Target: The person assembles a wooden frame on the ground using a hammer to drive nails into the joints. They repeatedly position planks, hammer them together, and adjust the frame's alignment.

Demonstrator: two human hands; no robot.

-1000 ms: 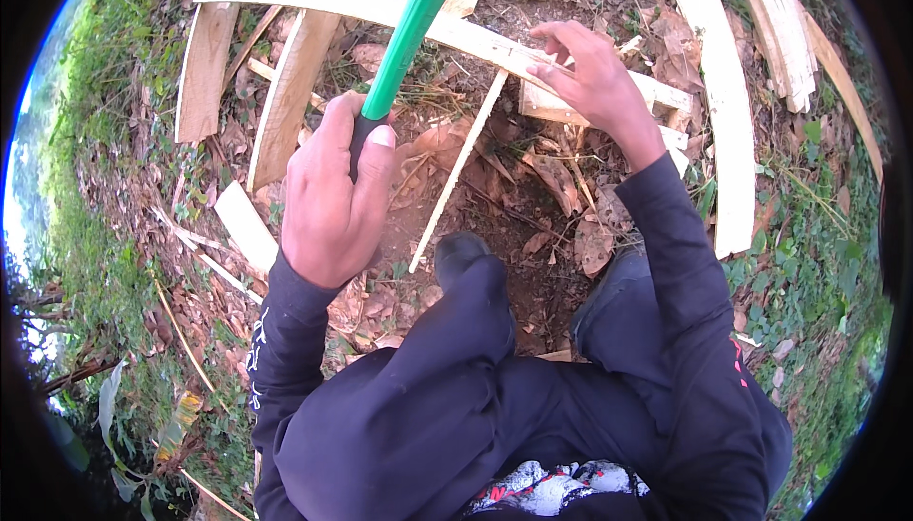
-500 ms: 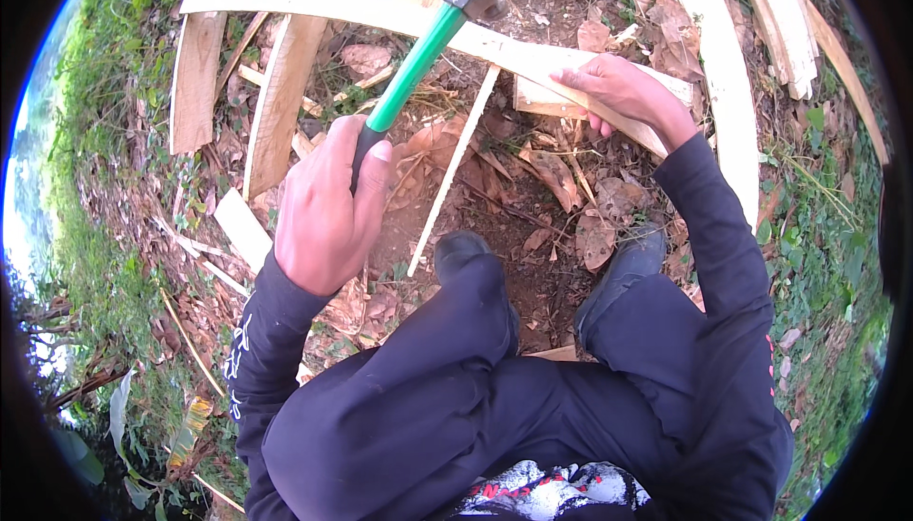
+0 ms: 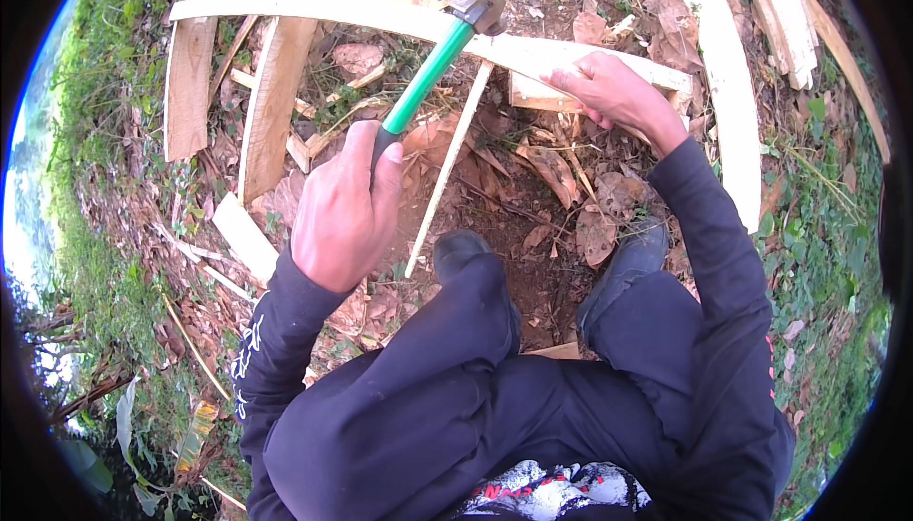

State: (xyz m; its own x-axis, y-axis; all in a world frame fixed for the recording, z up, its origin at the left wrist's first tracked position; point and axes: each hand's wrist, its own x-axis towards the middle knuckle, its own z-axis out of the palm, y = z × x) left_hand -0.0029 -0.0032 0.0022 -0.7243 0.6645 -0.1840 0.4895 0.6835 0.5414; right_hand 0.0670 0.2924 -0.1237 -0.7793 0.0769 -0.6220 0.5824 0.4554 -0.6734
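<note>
A claw hammer with a green and black handle and a metal head is in my left hand. My fingers wrap round the lower, black part of its handle. The hammer head lies over a long pale wooden plank, which stretches across the far side in front of me. My right hand is closed at the plank's near edge, toward its right end; its curled fingers partly hide what lies beneath them. Below the plank, a thin wooden strip slants down toward my left boot.
Two short boards run down from the plank's left part. A pale board and a bundle of split wood lie at the right. Dry leaves, wood scraps and green plants cover the ground. My boots stand just below.
My left hand and the hammer have shifted a little to the right, with the hammer head slightly lower. My right hand has moved slightly left along the plank, its grip now covering more of the wood.
</note>
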